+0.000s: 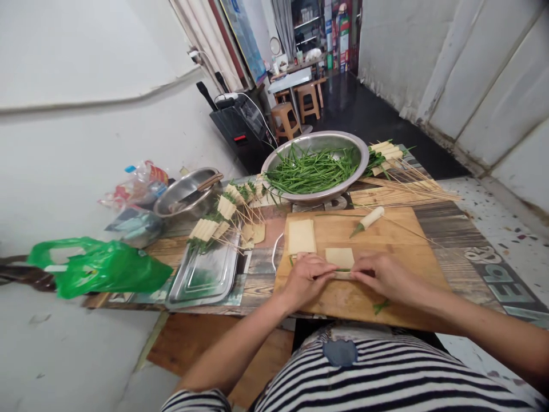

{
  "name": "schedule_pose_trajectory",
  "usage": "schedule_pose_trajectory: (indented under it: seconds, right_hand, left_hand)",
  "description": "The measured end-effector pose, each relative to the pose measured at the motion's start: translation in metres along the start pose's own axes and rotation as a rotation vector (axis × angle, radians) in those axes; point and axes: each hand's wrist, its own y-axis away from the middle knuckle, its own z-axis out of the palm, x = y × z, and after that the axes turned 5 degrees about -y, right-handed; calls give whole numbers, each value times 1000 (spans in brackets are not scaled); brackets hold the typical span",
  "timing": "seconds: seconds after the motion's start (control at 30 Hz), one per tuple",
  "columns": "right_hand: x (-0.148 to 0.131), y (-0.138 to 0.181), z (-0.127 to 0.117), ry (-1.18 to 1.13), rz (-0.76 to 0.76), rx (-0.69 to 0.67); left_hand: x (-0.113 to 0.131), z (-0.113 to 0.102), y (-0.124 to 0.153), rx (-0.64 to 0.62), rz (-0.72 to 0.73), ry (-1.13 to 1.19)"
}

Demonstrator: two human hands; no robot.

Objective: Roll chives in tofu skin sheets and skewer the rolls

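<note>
A pale tofu-skin sheet (340, 257) lies on the wooden cutting board (398, 257), its near edge folded over green chives. My left hand (306, 278) pinches the left end of that fold. At its right end, my right hand (381, 274) has thumb and fingers closed on the same edge. Left of the sheet, a stack of tofu-skin sheets (301, 236) rests on the board. A finished roll on a skewer (371, 218) lies farther back, chive ends sticking out. A chive scrap (380, 307) is near my right wrist.
Behind the board stands a steel basin (362, 166) of chives. Bamboo skewers (403, 194) and skewered rolls (388, 153) lie to its right. Leftward are a metal tray (203, 283) with skewered rolls, a steel bowl (169, 200) and a green plastic bag (115, 269).
</note>
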Motion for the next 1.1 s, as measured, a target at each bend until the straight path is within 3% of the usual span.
schedule_pose_trajectory:
  seconds: [0.1,0.27,0.47,0.7,0.83,1.0,1.1]
  right_hand:
    - [-1,-4,0,0,37,23]
    - [-9,-2,7,96,19,103]
    - [-3,-3,7,-31,89,95]
    - [-11,5,12,152,-96,117]
    - [-13,11,17,390,-123,100]
    - [-17,11,18,711,-329,191]
    - [-19,10,18,788,-455,264]
  left_hand:
    - [1,-2,-1,-11,-11,-16]
    - [4,-6,-1,-41,137,-159]
    - [4,-8,-3,-136,184,-325]
    - [12,-13,-3,-249,235,-397]
    - [8,-10,-3,-234,254,-414]
    - [12,-9,-7,-200,228,-505]
    - [15,-10,-7,-193,216,-511]
